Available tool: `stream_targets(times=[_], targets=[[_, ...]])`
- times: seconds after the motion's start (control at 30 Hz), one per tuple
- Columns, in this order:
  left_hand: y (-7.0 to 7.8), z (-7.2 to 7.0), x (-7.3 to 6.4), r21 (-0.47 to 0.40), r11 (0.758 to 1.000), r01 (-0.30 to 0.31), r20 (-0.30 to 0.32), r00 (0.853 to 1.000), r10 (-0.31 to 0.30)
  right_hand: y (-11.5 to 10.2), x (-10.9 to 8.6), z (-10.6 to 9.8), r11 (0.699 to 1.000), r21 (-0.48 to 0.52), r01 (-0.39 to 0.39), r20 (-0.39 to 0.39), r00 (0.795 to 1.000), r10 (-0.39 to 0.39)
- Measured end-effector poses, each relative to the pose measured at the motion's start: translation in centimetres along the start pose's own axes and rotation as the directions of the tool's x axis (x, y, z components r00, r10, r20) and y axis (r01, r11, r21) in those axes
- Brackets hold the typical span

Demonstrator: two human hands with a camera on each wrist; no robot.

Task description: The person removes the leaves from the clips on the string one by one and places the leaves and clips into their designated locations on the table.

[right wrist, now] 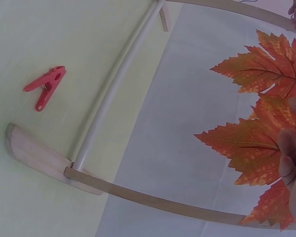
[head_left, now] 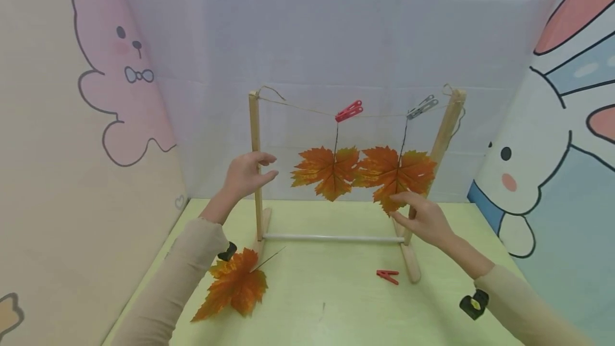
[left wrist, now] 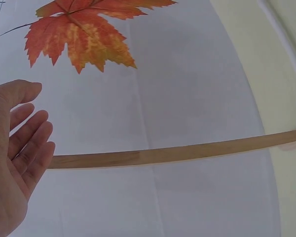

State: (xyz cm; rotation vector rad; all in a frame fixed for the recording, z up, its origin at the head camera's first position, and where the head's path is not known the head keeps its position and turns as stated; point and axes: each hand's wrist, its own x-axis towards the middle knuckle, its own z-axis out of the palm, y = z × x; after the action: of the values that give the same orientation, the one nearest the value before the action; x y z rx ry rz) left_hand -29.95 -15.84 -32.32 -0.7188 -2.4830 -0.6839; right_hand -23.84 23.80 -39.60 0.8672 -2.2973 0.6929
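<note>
Two orange maple leaves hang by their stems from a string [head_left: 307,108]. A red clothespin [head_left: 349,111] clips the left leaf [head_left: 326,171], and a grey clothespin [head_left: 423,107] clips the right leaf [head_left: 396,171]. My right hand [head_left: 427,219] is at the lower edge of the right leaf, thumb and forefinger spread apart and overlapping it in the head view. Beside the left wooden post [head_left: 255,138], my left hand [head_left: 244,174] is raised with relaxed fingers and holds nothing. In the left wrist view its palm [left wrist: 7,197] shows bare.
A third maple leaf [head_left: 235,283] lies on the table at the left, under the left forearm. Another red clothespin [head_left: 387,276] lies near the right wooden foot [head_left: 410,263]. A white rod [head_left: 331,238] joins the stand's two sides low down.
</note>
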Motion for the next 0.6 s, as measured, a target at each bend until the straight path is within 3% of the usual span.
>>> stream_targets(times=[0.27, 0.47, 0.6], targets=[[0.9, -0.9, 1.0, -0.008, 1.000, -0.002, 0.029, 1.000, 0.002, 0.2, 1.0, -0.9, 0.998, 0.020, 0.065, -0.024, 0.998, -0.065], [1.3, -1.6, 1.6, 0.006, 0.999, 0.036, 0.081, 0.996, -0.036, 0.0, 1.7, -1.6, 0.999, 0.005, 0.039, -0.013, 0.999, -0.039], [1.8, -1.8, 2.2, 0.021, 1.000, 0.018, 0.107, 0.994, -0.020, 0.0, 2.0, -1.7, 0.999, -0.006, 0.033, -0.015, 0.999, -0.034]])
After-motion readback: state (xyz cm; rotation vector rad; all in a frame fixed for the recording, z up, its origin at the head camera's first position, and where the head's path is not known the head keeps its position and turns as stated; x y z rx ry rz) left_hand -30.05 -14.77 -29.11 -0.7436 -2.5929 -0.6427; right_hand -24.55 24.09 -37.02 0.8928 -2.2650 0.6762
